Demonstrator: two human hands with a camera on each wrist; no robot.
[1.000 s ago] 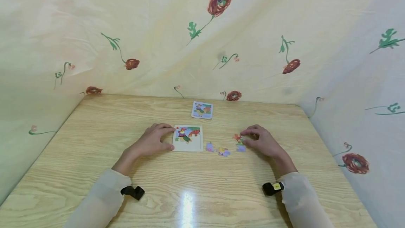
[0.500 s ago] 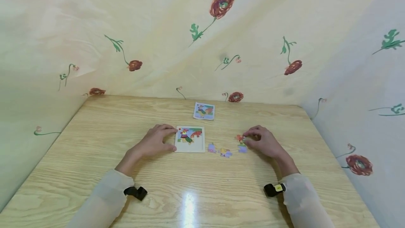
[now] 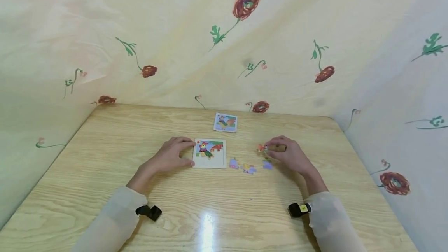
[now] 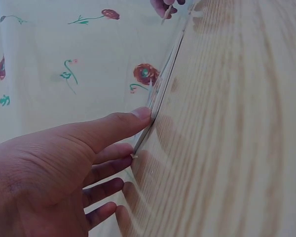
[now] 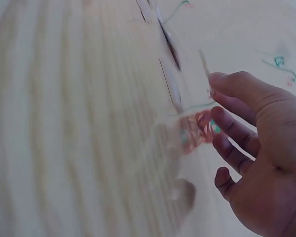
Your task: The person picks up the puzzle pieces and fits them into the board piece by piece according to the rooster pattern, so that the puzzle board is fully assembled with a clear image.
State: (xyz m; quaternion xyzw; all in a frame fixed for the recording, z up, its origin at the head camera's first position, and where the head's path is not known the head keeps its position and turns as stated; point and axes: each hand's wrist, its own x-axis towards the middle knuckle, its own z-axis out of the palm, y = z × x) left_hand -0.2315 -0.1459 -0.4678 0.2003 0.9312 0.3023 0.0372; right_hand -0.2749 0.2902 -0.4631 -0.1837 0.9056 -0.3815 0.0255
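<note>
A square white-framed puzzle board [image 3: 218, 161] lies flat on the table, partly filled with rooster picture pieces; its lower part is bare. My left hand [image 3: 170, 154] holds the board's left edge, thumb at the near corner and fingers at the far corner. In the left wrist view the thumb [image 4: 135, 116] rests on the rim. To the right, my right hand [image 3: 288, 153] pinches a small orange-red puzzle piece [image 3: 261, 148] between thumb and forefinger. The right wrist view shows the held piece [image 5: 204, 64] edge-on, raised off the table.
Loose puzzle pieces lie right of the board: a lilac one [image 3: 233, 163], a yellow and lilac one [image 3: 249, 168], and a lilac and green one [image 3: 267, 164] near my right hand. Behind the board lies a rooster picture card [image 3: 225, 123]. A flowered cloth [image 3: 175, 49] hangs along the table's back edge.
My right hand has lifted the orange-red puzzle piece and moved slightly left with it, away from the lilac and green piece. The left hand stays at the board.
</note>
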